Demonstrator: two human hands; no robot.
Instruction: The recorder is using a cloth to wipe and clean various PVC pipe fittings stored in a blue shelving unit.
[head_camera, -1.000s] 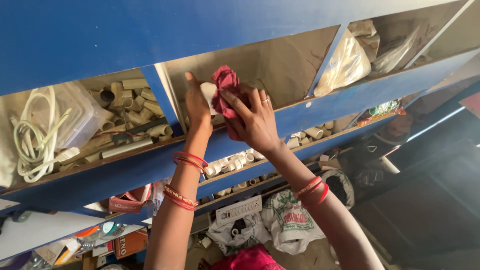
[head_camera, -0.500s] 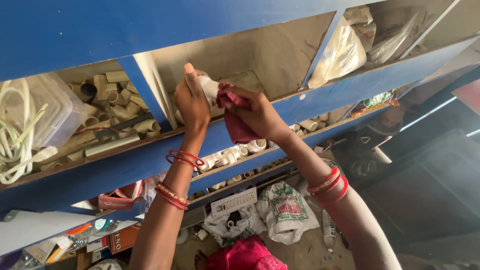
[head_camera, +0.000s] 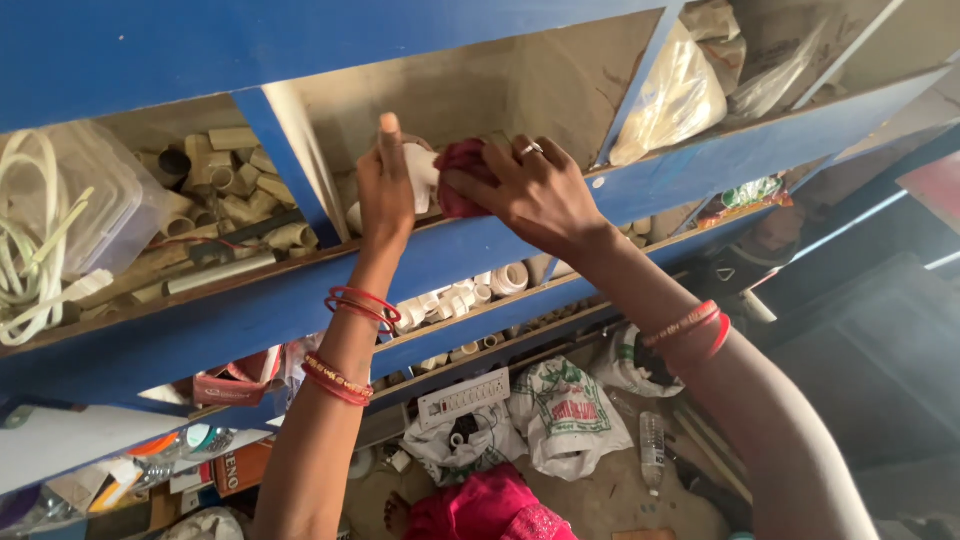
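My left hand (head_camera: 386, 190) holds a white plastic pipe fitting (head_camera: 421, 170) at the mouth of the middle compartment of a blue shelf (head_camera: 250, 310). My right hand (head_camera: 535, 190), a ring on one finger, presses a dark red cloth (head_camera: 462, 170) against the fitting's right side. Both wrists wear red bangles. Part of the fitting is hidden behind my left hand and the cloth.
The left compartment holds beige pipe fittings (head_camera: 225, 190) and a bag of white cord (head_camera: 45, 230). Plastic bags (head_camera: 680, 95) fill the right compartment. More white fittings (head_camera: 455, 295) lie on the shelf below. On the floor are printed sacks (head_camera: 565, 415), a switch plate (head_camera: 462, 397) and a bottle (head_camera: 651, 445).
Both hands have moved slightly down and deeper into the middle compartment with the fitting and cloth. The cloth has shifted from above the fitting to its right side.
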